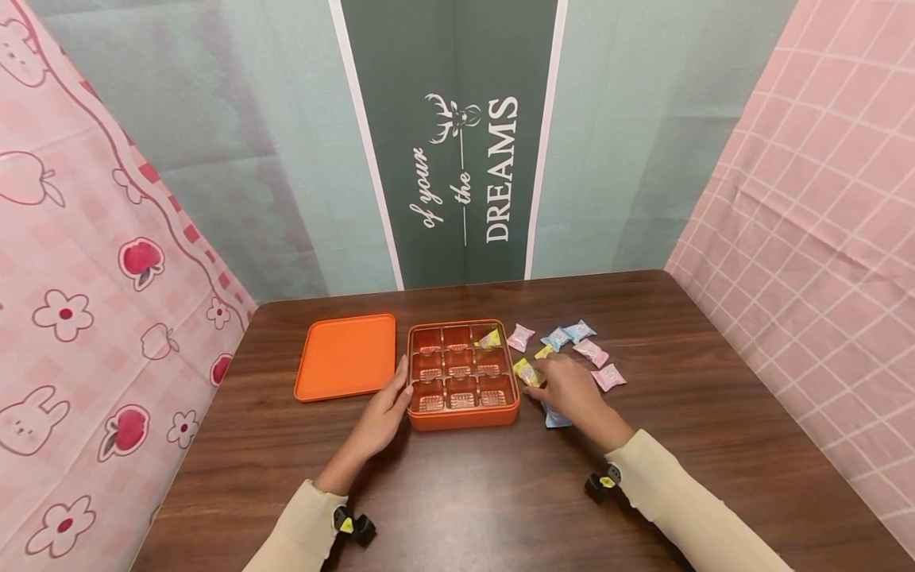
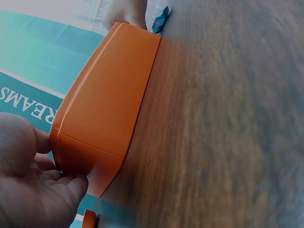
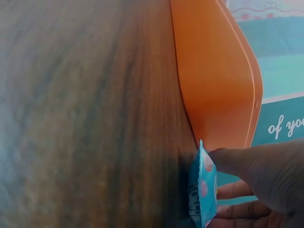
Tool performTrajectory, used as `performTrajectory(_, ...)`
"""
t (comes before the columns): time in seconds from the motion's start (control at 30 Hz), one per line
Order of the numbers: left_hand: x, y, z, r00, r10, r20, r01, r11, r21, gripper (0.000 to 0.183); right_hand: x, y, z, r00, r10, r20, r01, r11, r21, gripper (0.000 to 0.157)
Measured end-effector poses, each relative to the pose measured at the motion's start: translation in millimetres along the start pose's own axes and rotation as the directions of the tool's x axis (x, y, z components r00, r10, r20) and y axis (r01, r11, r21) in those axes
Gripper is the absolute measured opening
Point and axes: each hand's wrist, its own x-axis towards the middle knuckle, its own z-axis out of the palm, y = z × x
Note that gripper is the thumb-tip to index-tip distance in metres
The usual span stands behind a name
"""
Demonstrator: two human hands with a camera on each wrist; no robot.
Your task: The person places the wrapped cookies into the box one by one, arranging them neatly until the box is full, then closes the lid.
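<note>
An orange box (image 1: 463,419) with a nine-compartment insert stands mid-table, one yellow wrapped candy (image 1: 489,340) in its back right compartment. My left hand (image 1: 380,419) rests against the box's left side, fingertips along the wall and rim; in the left wrist view the thumb is near the rim. Right of the box, my right hand (image 1: 572,391) has thumb and fingertips at the near end of a yellow candy (image 1: 526,372), seemingly pinching it. A second yellow candy (image 1: 544,351) lies just behind those fingers. Partly under the hand is a blue candy (image 3: 203,187).
An orange lid (image 1: 346,356) lies left of the box. Pink candies (image 1: 590,353) and blue candies (image 1: 556,339) are scattered beyond and right of my right hand. One pink candy (image 1: 521,338) sits close to the box's back right corner. A curtain (image 1: 465,143) hangs behind the table.
</note>
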Motion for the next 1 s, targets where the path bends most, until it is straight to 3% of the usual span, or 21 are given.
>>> performTrajectory(0.43,-0.1,-2.7,0.1,1.0,0.0,0.013,0.0,1.0,-0.002,0.054,-3.6,1.1,-2.6,1.0,0.011,0.009,-0.011,1.0,-0.009,0.042)
performTrajectory(0.8,0.7,-4.1,-0.2,1.0,0.008,0.008,-0.008,1.0,0.018,0.055,-2.3,2.2,-1.9,1.0,-0.018,0.005,0.018,1.0,0.013,0.026)
performTrajectory(1.0,0.1,-4.2,1.6,1.0,0.023,-0.018,-0.022,1.0,0.012,0.054,-2.7,5.0,-0.9,1.0,-0.013,-0.022,0.013,1.0,0.025,0.031)
